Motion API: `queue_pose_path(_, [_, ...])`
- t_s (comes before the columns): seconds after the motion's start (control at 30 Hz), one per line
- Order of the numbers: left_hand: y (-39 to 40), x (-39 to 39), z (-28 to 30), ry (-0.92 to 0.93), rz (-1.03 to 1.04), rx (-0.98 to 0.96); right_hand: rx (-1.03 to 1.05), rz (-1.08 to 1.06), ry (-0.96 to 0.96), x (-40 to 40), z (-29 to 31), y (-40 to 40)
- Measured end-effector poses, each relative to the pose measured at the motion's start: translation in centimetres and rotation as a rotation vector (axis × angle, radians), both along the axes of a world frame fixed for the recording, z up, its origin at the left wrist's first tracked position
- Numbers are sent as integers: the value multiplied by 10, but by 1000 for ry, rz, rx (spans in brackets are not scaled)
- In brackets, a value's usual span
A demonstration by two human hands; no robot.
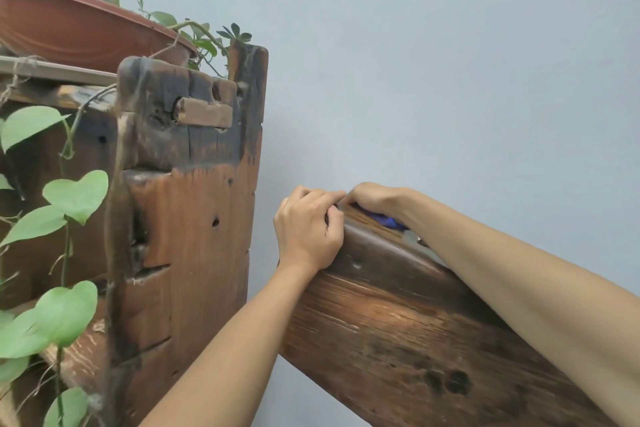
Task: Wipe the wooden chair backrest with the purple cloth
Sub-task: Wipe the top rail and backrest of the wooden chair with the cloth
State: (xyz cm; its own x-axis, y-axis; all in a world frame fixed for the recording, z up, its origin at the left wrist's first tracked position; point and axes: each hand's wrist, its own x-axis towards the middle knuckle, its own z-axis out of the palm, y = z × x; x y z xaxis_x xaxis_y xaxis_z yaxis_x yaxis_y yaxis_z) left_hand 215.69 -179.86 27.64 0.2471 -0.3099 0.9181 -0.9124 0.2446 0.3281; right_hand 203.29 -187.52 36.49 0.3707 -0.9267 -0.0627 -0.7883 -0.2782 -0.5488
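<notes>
At the lower right of the frame the wooden chair backrest (398, 329) rises at a slant toward the centre, close to the grey wall (433, 62). The left hand (308, 232) curls over its upper end, grip clamped on the wood, likely to steady the chair. Just right of it, the right hand (375, 199) lies knuckles-up along the top edge, pressing the purple cloth (388, 220) beneath the palm, so its grip is closed on the cloth; only a small fold shows. Both forearms reach up from the bottom edge. A weathered wooden stand (194, 218) with trailing leaves fills the left.
</notes>
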Motion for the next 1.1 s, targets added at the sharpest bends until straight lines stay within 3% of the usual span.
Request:
queue_pose_path(0.17, [4, -1, 3, -9, 10, 32, -220, 221, -114, -2, -7, 9])
queue_pose_path(0.33, [7, 0, 6, -8, 9, 74, -521, 293, 77, -56, -25, 41])
queue_pose_path(0.5, [9, -2, 6, -2, 11, 114, -658, 386, 84, -152, -58, 98])
queue_pose_path(0.63, [8, -4, 5, 22, 26, 119, -662, 133, 55, -244, -83, 121])
queue_pose_path(0.73, [6, -5, 3, 33, 17, 124, -398, -212, -26, -298, -83, 118])
queue_pose_path(0.8, [5, -5, 3, 42, 17, 122, -327, -297, -1, -301, -80, 107])
queue_pose_path(0.87, [5, -5, 2, 42, 12, 104, -371, -339, 74, -282, -77, 104])
queue_pose_path(0.97, [5, -5, 2, 41, 4, 96, -436, -329, -75, -250, -76, 110])
queue_pose_path(1.1, [7, -5, 3, 44, 19, 124, -769, -364, -20, -224, -96, 115])
